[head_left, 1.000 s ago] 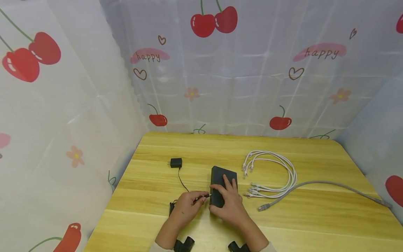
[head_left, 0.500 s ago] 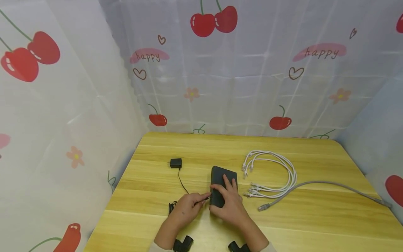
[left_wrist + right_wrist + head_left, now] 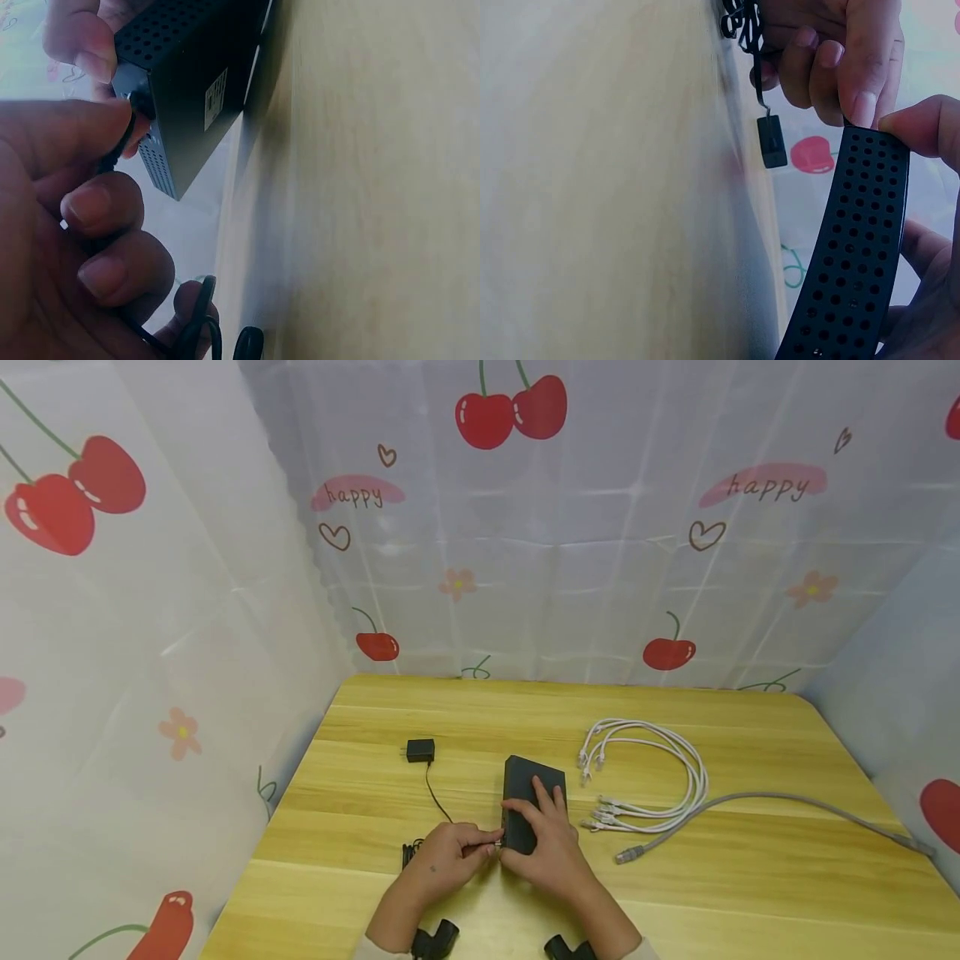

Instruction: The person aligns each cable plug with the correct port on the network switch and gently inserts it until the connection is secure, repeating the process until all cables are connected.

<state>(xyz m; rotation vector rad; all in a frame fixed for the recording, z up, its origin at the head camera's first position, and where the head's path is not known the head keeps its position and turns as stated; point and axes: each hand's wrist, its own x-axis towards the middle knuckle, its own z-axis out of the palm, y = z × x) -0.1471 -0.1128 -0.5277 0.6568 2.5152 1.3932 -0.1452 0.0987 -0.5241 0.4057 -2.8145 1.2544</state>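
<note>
My left hand [image 3: 450,852] pinches the plug end of a thin black power cord [image 3: 112,156] between thumb and fingers. The plug tip meets the left side of a black network switch [image 3: 522,777], near its near corner; fingertips hide how deep it sits. My right hand [image 3: 552,847] grips that switch, fingers spread over its top and thumb at the near end. In the right wrist view, rows of round vent holes [image 3: 859,232] cover one side. The cord's black power adapter [image 3: 421,750] lies on the table, farther back and to the left.
A tied bundle of black cord [image 3: 408,853] lies beside the left hand. Right of the switch are looped white Ethernet cables [image 3: 699,777] and a long grey Ethernet cable [image 3: 787,794] on the wooden table [image 3: 750,902]. Cherry-print curtains [image 3: 525,560] surround the table.
The plug in my left hand has shifted slightly toward me along the switch's side, and the fingers now press closer against it. The right hand and the switch have stayed nearly still.
</note>
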